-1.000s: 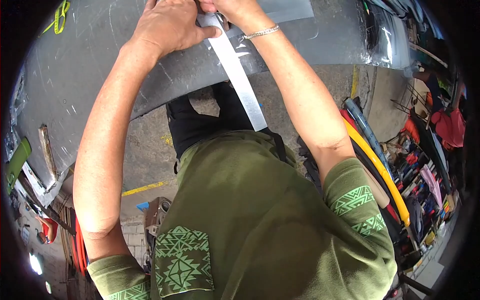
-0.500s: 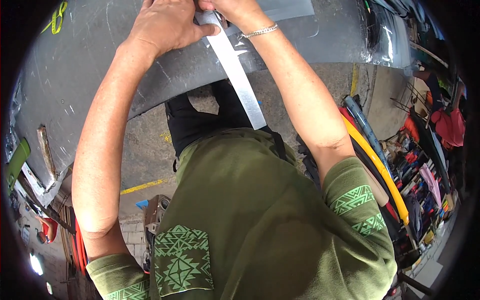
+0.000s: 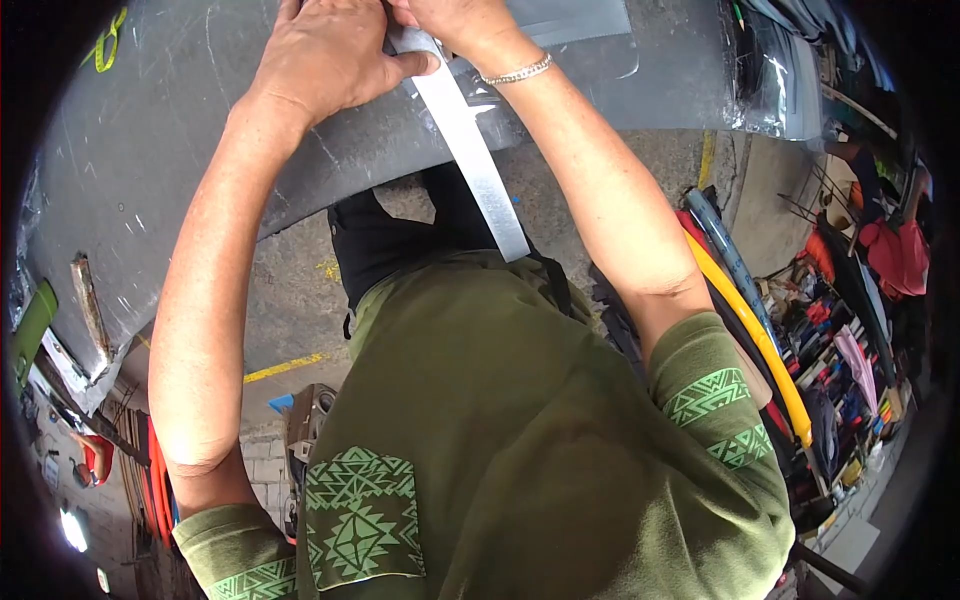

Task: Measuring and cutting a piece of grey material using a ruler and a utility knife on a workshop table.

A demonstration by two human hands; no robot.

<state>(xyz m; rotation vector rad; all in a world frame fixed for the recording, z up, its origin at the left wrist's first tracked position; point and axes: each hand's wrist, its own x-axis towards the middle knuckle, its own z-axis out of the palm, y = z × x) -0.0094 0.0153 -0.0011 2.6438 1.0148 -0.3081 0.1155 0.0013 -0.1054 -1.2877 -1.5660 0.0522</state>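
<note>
A flat silver metal strip [image 3: 465, 140] lies over the near edge of the dark grey table sheet [image 3: 220, 130], its near end sticking out toward my shirt. My left hand [image 3: 325, 55] is palm down on the sheet beside the strip's far part, its thumb stretched across the metal and pressing on it. The far fingertips run out of the picture. Close against it, my right hand [image 3: 455, 25] has its fingers curled at the strip's far end. Whatever those fingers hold is hidden at the top edge. A silver bracelet [image 3: 520, 72] circles my right wrist.
A yellow-green tape [image 3: 108, 45] lies at the far left of the table, a rough wooden stick [image 3: 90, 305] at its left edge. Clear plastic film [image 3: 775, 85] covers the right end. Yellow tubing [image 3: 760, 345] and cluttered goods [image 3: 840, 330] stand to my right.
Very little differs. The strip's near end has shifted slightly left and toward me, while both hands stay in nearly the same place.
</note>
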